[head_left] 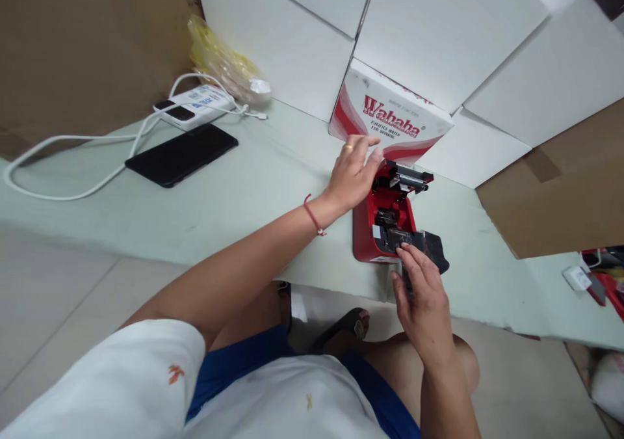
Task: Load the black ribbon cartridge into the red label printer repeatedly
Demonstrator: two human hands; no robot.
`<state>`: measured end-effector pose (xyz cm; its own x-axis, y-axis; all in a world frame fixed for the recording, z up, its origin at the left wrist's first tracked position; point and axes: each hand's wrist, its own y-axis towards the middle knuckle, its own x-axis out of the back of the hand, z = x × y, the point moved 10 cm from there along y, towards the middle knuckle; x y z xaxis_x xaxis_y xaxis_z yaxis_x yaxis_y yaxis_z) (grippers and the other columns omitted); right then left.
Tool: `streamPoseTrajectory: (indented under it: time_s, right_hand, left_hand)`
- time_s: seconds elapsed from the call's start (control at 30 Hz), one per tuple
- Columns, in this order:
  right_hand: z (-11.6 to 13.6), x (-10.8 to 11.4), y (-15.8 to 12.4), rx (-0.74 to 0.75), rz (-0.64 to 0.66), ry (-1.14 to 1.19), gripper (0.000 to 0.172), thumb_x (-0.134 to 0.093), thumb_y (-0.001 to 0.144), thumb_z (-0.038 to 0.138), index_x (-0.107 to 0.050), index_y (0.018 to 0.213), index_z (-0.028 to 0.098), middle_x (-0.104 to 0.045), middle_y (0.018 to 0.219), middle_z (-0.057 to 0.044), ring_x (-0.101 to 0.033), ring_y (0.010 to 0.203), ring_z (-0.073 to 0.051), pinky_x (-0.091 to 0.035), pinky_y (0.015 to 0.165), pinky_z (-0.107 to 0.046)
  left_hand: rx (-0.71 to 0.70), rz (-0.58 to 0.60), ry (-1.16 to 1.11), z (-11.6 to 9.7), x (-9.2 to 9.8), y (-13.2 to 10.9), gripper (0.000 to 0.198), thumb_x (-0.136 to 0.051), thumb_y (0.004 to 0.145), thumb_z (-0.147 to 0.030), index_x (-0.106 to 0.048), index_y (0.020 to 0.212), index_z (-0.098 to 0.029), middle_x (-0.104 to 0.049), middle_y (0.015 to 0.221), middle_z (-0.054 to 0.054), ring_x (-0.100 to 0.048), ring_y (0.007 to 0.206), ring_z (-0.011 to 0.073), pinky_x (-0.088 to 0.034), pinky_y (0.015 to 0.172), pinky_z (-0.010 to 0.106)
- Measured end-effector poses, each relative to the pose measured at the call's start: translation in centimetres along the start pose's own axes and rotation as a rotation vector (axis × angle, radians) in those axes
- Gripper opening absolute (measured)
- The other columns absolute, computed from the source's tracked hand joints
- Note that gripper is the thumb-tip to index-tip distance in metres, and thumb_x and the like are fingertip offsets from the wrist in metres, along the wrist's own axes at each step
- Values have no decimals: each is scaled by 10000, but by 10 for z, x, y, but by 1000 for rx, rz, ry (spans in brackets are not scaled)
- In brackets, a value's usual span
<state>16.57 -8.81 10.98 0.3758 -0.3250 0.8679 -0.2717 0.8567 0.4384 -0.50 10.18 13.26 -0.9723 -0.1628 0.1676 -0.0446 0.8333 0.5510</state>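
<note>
Your red device [361, 234] sits on the table [273, 198] close to its near edge, in front of the red-and-white box [348, 110], with its raised lid [422, 177] tilted back and its inside exposed. Your left hand [351, 172] is at the lid's left edge, fingers spread apart and nothing visible clamped between them; whether the thumb presses on the lid is hard to tell. Your right hand [424, 296] has its fingertips on the black part [419, 240], which lies across the device's front and juts past its right side. The thumb stands lower, and you cannot tell from here whether that grip pinches anything.

To do this well, steady the lid lightly with the left hand so it cannot drop on your right fingers. Work the black part with fingertip pressure, level and straight, rather than by its jutting end, which could twist it. Since the near edge is close, brace the body against sliding toward you. The black phone [182, 155] and white cable [97, 138] lie well off to the left, out of your way.
</note>
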Motion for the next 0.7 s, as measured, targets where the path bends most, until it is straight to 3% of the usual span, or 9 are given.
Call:
streamPoseTrajectory:
  time_s: [0.07,0.17,0.3,0.5,0.6,0.7]
  right_hand:
    - [-1,-2,-2,-10,20,1,580,-541,997,170,-450,1551,318,-562,1508,-115,-536,1403,-286,-485,1141,-555]
    - [-1,-5,-6,-20,50,-7,627,-529,1003,168,-385,1589,338,-530,1551,-106,-507,1436,-287,-465,1159,-577]
    - [-2,-7,-10,-39,64,1,641,-507,1006,159,-362,1602,346,-514,1570,-96,-480,1464,-287,-440,1180,-589]
    - [1,-6,-8,-31,64,5,622,-515,1004,144,-379,1587,314,-521,1556,-108,-479,1455,-274,-459,1168,-559]
    - [2,-4,-6,-22,67,8,576,-515,1001,135,-423,1553,273,-534,1537,-123,-494,1434,-275,-479,1146,-543]
    - [2,-1,-3,-17,82,-9,545,-523,1001,148,-452,1528,264,-553,1515,-128,-517,1409,-280,-488,1130,-543]
  left_hand:
    - [27,152,-37,-5,-20,14,283,-400,1083,-360,-605,1173,-187,-642,1279,97,-558,1290,230,-407,1130,364]
    - [45,357,-8,-14,-41,7,348,-364,1087,-368,-635,1138,-156,-709,1173,111,-645,1143,236,-466,1040,362]
    - [-109,407,44,-33,-34,-31,365,-366,1077,-367,-677,1109,-181,-749,1144,90,-688,1073,217,-497,998,350]
    - [-387,490,79,-32,-34,-84,325,-437,1043,-294,-732,1141,-200,-757,1285,79,-664,1295,218,-370,1232,459]
    - [-394,506,70,-23,-35,-87,278,-517,1000,-288,-742,1148,-217,-752,1297,73,-662,1304,225,-361,1232,480]
    - [-277,569,-48,-14,-36,-84,249,-594,959,-289,-744,1154,-247,-756,1288,64,-635,1334,250,-308,1255,525]
